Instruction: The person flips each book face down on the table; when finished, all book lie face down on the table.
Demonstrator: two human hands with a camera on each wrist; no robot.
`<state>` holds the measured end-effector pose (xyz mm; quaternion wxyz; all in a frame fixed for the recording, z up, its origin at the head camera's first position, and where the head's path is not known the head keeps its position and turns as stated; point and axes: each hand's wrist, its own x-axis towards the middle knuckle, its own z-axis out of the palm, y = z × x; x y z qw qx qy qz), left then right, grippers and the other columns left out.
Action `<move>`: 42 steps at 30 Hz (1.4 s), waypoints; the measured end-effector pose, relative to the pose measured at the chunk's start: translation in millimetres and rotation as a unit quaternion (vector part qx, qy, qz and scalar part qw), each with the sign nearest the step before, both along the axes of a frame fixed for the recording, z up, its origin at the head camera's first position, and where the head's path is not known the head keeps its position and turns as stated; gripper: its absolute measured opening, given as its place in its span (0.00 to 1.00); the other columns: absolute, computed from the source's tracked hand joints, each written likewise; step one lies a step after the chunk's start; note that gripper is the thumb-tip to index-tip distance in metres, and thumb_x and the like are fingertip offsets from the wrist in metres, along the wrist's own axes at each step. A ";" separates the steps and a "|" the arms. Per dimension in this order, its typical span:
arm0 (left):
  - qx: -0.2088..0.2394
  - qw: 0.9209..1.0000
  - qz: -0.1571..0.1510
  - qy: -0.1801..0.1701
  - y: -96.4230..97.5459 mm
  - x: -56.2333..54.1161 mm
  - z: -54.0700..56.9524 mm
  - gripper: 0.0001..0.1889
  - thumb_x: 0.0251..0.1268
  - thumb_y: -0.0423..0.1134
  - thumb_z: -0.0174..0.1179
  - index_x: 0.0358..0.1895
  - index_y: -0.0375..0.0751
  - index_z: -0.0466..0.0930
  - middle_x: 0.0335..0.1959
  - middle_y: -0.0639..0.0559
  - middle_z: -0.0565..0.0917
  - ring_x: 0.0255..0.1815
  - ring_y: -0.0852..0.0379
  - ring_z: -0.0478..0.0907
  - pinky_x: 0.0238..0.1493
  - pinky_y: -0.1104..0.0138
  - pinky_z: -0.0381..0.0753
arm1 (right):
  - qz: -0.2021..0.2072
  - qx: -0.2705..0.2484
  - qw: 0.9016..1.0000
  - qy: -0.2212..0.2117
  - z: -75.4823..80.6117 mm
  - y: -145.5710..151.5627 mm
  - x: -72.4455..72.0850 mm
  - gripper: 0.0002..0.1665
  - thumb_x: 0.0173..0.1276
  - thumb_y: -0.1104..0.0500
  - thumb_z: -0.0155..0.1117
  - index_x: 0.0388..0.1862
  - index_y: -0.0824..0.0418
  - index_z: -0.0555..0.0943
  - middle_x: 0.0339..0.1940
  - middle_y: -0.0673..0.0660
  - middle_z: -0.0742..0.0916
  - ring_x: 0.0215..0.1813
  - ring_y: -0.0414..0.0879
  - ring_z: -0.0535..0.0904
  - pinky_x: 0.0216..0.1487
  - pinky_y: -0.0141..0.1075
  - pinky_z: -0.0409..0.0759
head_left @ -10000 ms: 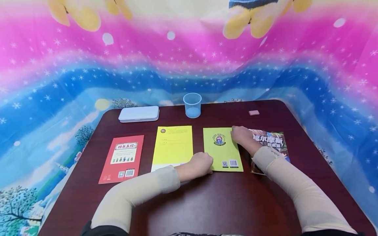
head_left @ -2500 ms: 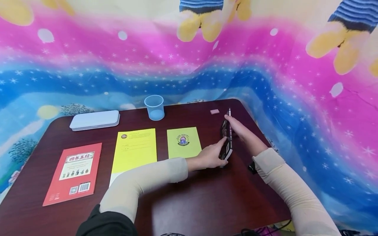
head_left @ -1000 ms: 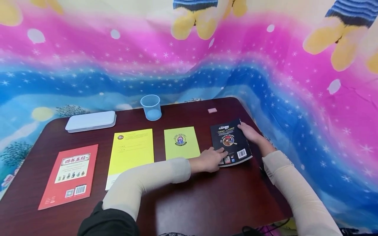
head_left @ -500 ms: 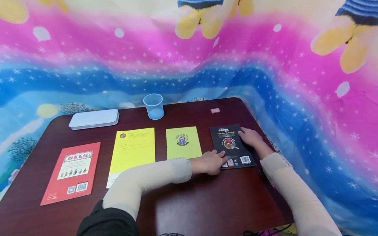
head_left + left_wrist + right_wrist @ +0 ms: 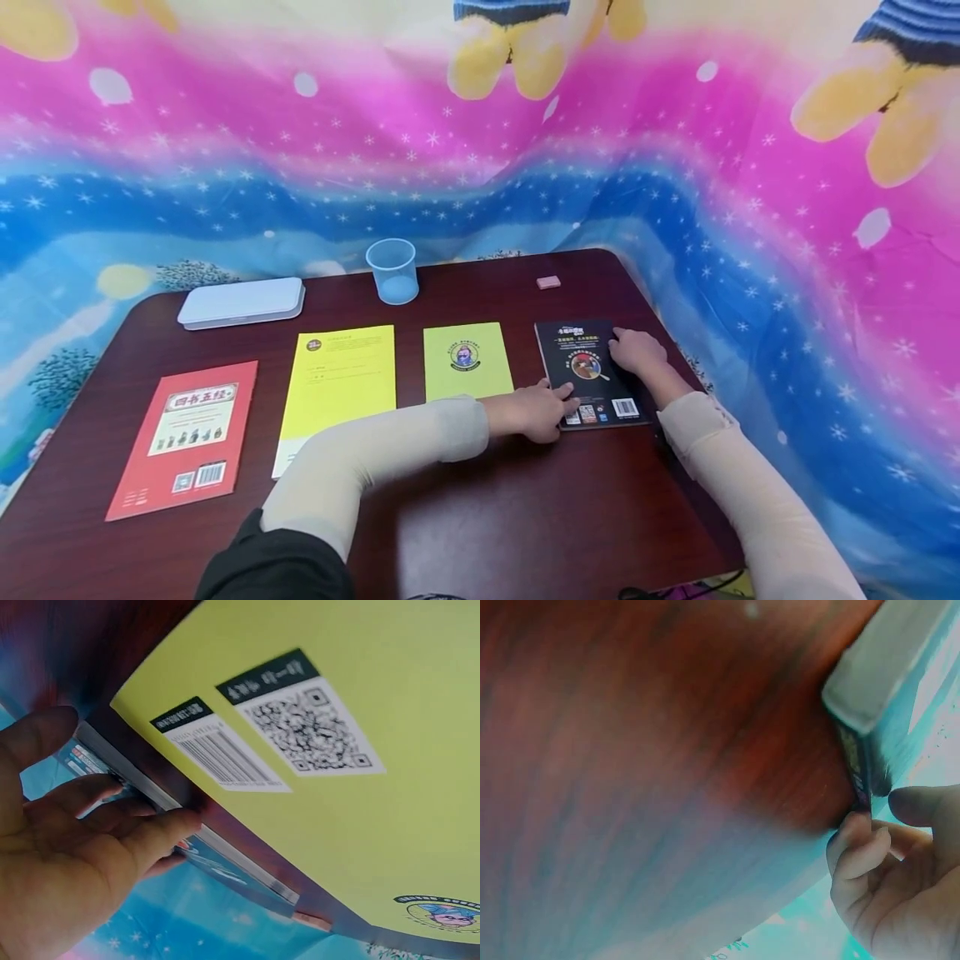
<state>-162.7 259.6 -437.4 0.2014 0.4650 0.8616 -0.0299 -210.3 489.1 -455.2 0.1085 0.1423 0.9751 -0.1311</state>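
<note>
A black paperback book lies back cover up at the table's right side. My left hand touches its lower left corner, the fingers spread over the edge. In the left wrist view the left hand has its thumb apart from the book. At the book's right edge my right hand holds it near the top. The right wrist view shows the right hand with fingers curled against that edge and the thumb on the cover side. Left of the book lies a green book, partly behind my left wrist.
A yellow book and a red book lie farther left in the row. Along the back stand a white case, a clear blue cup and a pink eraser. A printed curtain surrounds the dark table.
The black book's picture cover faced up at first. It was stood on edge between both hands, turned over, and now lies flat on its other side, slightly straightened. The view has swung right.
</note>
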 end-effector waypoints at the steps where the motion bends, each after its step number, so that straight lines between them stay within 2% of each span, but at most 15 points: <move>1: 0.000 1.000 -0.001 -0.001 -0.4 -1.1 0.7 0.33 0.65 0.47 0.55 0.73 0.58 0.57 0.75 0.54 0.52 0.72 0.43 0.55 0.66 0.59 0.64 | 0.003 0.001 1.000 0.002 -0.1 0.6 -0.2 0.31 0.75 0.53 0.39 0.72 0.67 0.58 0.67 0.73 0.67 0.65 0.68 0.63 0.59 0.62 0.64; 3: -0.001 1.000 -0.006 -0.004 -0.4 -4.0 2.7 0.33 0.65 0.47 0.55 0.73 0.55 0.57 0.75 0.53 0.53 0.72 0.41 0.56 0.66 0.60 0.63 | 0.011 0.003 1.000 0.006 0.3 2.3 -1.6 0.31 0.74 0.55 0.38 0.71 0.67 0.59 0.66 0.73 0.68 0.60 0.66 0.70 0.54 0.58 0.70; 6: -0.004 1.000 -0.007 -0.011 0.1 -8.2 6.2 0.33 0.65 0.48 0.56 0.73 0.52 0.57 0.75 0.51 0.52 0.72 0.41 0.55 0.68 0.63 0.60 | 0.020 -0.004 1.000 0.004 2.6 4.9 -3.4 0.30 0.72 0.57 0.38 0.71 0.67 0.60 0.63 0.72 0.71 0.41 0.58 0.80 0.39 0.49 0.77; 9: -0.012 1.000 -0.009 -0.020 -0.1 -10.7 7.8 0.34 0.65 0.48 0.56 0.73 0.50 0.57 0.75 0.51 0.51 0.72 0.41 0.54 0.68 0.64 0.59 | 0.018 -0.022 1.000 -0.013 4.5 5.3 -2.8 0.31 0.71 0.59 0.38 0.72 0.67 0.59 0.60 0.72 0.73 0.24 0.50 0.78 0.26 0.40 0.75; 11: -0.013 0.999 -0.016 -0.028 -0.4 -11.7 7.3 0.33 0.65 0.48 0.55 0.73 0.49 0.57 0.75 0.50 0.51 0.72 0.41 0.54 0.69 0.64 0.58 | 0.015 -0.032 0.999 -0.022 4.5 4.9 -1.6 0.31 0.70 0.59 0.38 0.72 0.67 0.58 0.59 0.72 0.74 0.21 0.48 0.77 0.23 0.37 0.73; 14: -0.010 0.999 -0.027 -0.034 -1.7 -13.2 6.1 0.33 0.65 0.48 0.55 0.72 0.47 0.57 0.75 0.49 0.52 0.72 0.41 0.56 0.68 0.65 0.58 | 0.016 -0.036 0.999 -0.024 3.9 3.5 0.3 0.31 0.69 0.60 0.38 0.71 0.69 0.60 0.53 0.71 0.77 0.19 0.47 0.76 0.20 0.36 0.74; 17: -0.006 0.999 -0.026 -0.036 -3.5 -15.8 5.4 0.34 0.64 0.48 0.56 0.72 0.46 0.58 0.75 0.50 0.52 0.72 0.42 0.55 0.68 0.66 0.59 | 0.023 -0.040 0.999 -0.011 4.1 2.5 0.0 0.30 0.68 0.61 0.39 0.68 0.70 0.63 0.44 0.70 0.80 0.17 0.47 0.76 0.19 0.36 0.74; 19: -0.007 0.999 -0.022 -0.037 -4.8 -17.7 5.8 0.34 0.65 0.48 0.55 0.72 0.47 0.57 0.76 0.51 0.51 0.72 0.42 0.54 0.68 0.65 0.60 | 0.029 -0.042 0.999 -0.005 5.4 2.1 -0.8 0.29 0.68 0.61 0.39 0.66 0.71 0.66 0.41 0.69 0.81 0.16 0.47 0.76 0.18 0.36 0.74; 22: -0.007 0.999 -0.019 -0.040 -6.1 -19.5 6.2 0.34 0.65 0.48 0.55 0.73 0.46 0.55 0.76 0.51 0.49 0.73 0.42 0.52 0.68 0.65 0.60 | 0.031 -0.046 0.998 -0.004 8.2 2.2 -2.2 0.28 0.69 0.61 0.39 0.65 0.71 0.66 0.47 0.71 0.79 0.17 0.46 0.77 0.19 0.36 0.76; 26: -0.003 0.999 -0.026 -0.036 -6.0 -18.9 4.5 0.35 0.65 0.47 0.55 0.74 0.46 0.54 0.76 0.50 0.49 0.73 0.40 0.50 0.68 0.64 0.59 | 0.028 -0.055 0.998 -0.015 11.1 3.5 -4.4 0.30 0.70 0.61 0.38 0.68 0.72 0.62 0.56 0.73 0.75 0.19 0.47 0.77 0.20 0.35 0.76; 39: 0.005 0.999 -0.033 -0.012 0.6 -12.1 0.1 0.37 0.63 0.48 0.57 0.73 0.44 0.54 0.76 0.48 0.49 0.73 0.37 0.50 0.70 0.63 0.56 | 0.028 -0.037 0.998 -0.032 12.8 7.0 -6.7 0.32 0.68 0.62 0.39 0.71 0.70 0.59 0.58 0.73 0.74 0.22 0.48 0.76 0.21 0.35 0.73; 42: 0.006 0.999 -0.033 -0.013 1.9 -11.2 -0.7 0.37 0.63 0.48 0.57 0.74 0.44 0.53 0.76 0.48 0.48 0.73 0.37 0.49 0.71 0.63 0.53 | 0.031 -0.022 0.999 -0.034 12.5 6.8 -7.6 0.32 0.68 0.61 0.40 0.71 0.68 0.59 0.61 0.73 0.73 0.26 0.49 0.76 0.21 0.35 0.72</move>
